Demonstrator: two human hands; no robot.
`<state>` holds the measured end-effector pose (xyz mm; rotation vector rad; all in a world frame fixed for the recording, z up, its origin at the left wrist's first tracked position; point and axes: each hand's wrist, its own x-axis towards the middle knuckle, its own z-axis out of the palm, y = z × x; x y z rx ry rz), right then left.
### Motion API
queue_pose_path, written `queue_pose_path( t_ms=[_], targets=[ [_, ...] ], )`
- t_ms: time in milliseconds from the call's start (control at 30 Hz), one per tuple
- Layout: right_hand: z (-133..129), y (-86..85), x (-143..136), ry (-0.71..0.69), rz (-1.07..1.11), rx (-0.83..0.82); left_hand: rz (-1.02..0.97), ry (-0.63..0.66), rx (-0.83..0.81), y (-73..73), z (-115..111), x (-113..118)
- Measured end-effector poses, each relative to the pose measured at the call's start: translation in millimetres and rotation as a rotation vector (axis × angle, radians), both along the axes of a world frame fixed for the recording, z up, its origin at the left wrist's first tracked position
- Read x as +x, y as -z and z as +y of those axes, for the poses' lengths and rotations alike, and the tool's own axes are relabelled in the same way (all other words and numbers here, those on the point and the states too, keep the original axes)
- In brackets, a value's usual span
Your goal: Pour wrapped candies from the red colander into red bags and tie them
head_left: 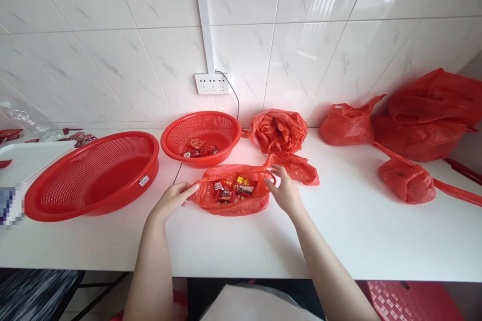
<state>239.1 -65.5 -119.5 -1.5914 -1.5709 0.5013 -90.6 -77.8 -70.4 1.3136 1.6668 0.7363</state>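
Observation:
On the white table in front of me lies a red plastic bag (203,200) with its mouth spread wide. Inside it are several small red wrapped packets (228,194), some with yellow print. My left hand (169,203) pinches the bag's left edge between thumb and fingers. At the right side, my right hand (285,190) grips the bag's handle loop. Just behind the bag stands a round red basket (226,153) with a few similar packets in its bottom.
A larger red basket (113,200) stands at the left, near a white tray (45,149) and a clear plastic bottle (28,123). Crumpled red bags (278,130) lie behind my right hand. Filled red bags (346,125) line the right side. A socket strip (212,84) is on the tiled wall.

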Motion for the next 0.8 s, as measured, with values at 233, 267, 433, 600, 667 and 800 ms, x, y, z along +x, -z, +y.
queue_pose_path(
  t_ms=[233, 267, 433, 600, 667, 800],
  targets=[
    [3, -10.9, 28, -0.148, 0.073, -0.22, -0.001, 0.029, -0.055, -3.1, -2, -3],
    [4, -16.9, 31, -0.194, 0.096, -0.222, -0.015, -0.005, -0.014, -2.8, -2, -3],
    [14, -52.2, 35, -0.201, 0.396, -0.046, -0.159, -0.234, 0.301, -17.3, 0, 6],
    [27, -91.9, 25, -0.055, 0.682, 0.3, -0.346, -0.41, 0.768, -61.3, 7, 26],
    [27, -107.2, 18, -0.048, 0.698, 0.386, -0.31, -0.449, 0.952, -80.0, 10, 37],
    [22, -126.7, -1, -0.082, 0.703, 0.459, -0.125, -0.47, 1.125, -106.7, 10, 65]
  ],
)
